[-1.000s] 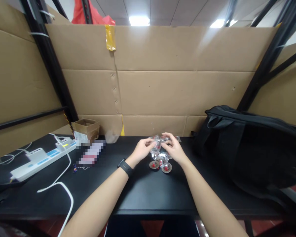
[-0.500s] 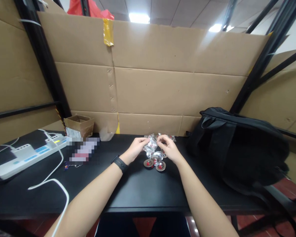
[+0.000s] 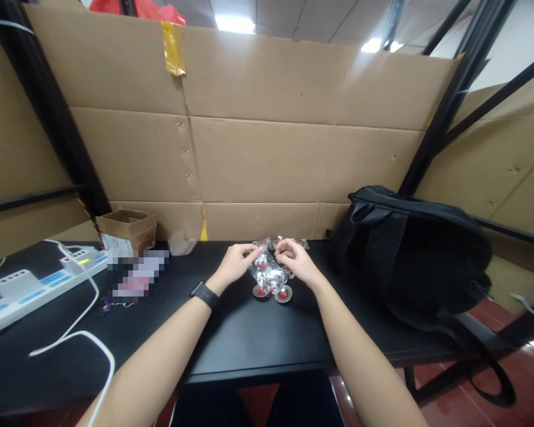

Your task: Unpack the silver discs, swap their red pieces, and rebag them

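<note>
My left hand (image 3: 239, 262) is closed, thumb and fingers pinching the upper left edge of a crinkled clear plastic bag (image 3: 262, 267). Small red parts show through the film. Just right of the bag, my right hand (image 3: 297, 262) has its fingers curled in to the thumb; whatever is between the fingertips is too small to make out. Below the bag lie several round metal discs with red centres, among them a left disc (image 3: 261, 292) and a right disc (image 3: 283, 295). More clear packets (image 3: 299, 242) with red bits lie behind my right hand.
A black backpack (image 3: 409, 261) stands at the right of the black table (image 3: 249, 350). To the left are a white power strip (image 3: 40, 290) with a loose cable (image 3: 89, 338), a small open cardboard box (image 3: 133, 228) and a translucent plastic piece (image 3: 181, 243). Cardboard walls (image 3: 267, 160) enclose the back.
The whole view has shifted, so most things sit further left. The bag now spreads over the discs, below and between my hands. Both hands stay close to it.
</note>
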`<state>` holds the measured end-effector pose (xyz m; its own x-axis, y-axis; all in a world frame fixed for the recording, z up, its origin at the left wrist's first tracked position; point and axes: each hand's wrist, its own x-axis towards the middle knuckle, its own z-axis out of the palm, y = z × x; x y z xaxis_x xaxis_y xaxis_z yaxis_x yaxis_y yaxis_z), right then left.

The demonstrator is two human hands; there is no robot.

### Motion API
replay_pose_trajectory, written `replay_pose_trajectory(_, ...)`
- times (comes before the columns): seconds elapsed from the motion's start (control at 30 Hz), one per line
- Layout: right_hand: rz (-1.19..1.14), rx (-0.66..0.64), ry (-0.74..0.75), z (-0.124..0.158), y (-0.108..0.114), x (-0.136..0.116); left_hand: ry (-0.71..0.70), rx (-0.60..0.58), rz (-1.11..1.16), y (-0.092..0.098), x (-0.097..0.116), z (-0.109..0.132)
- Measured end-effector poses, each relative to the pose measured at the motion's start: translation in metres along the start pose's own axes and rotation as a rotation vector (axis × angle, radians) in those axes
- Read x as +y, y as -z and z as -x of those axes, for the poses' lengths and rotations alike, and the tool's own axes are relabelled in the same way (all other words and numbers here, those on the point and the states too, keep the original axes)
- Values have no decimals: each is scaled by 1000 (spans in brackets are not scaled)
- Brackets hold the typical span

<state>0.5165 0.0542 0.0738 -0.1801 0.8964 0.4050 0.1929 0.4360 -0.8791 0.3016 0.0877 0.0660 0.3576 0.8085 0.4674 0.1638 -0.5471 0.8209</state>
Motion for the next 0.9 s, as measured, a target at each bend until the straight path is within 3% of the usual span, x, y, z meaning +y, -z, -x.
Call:
replay_pose_trajectory(0.1,7,-86,-20,3,-7,3,-72,-19,-100,-6,6,3)
replay_pose_trajectory(0.23,48,-168,-27,3,-12,12,-50,-16,-85,-13,4,3)
replay_pose_trajectory(0.43,94,-28,63,-3,-9,18,6,83,179,-15,-10,-2)
replay_pose_trajectory(0.67,0,149,72,-5,-7,12,85,-7,298,-16,-16,1)
replay_pose_trajectory(0.9,-33,177,52,0,-13,3,45,157,320,-16,-6,1)
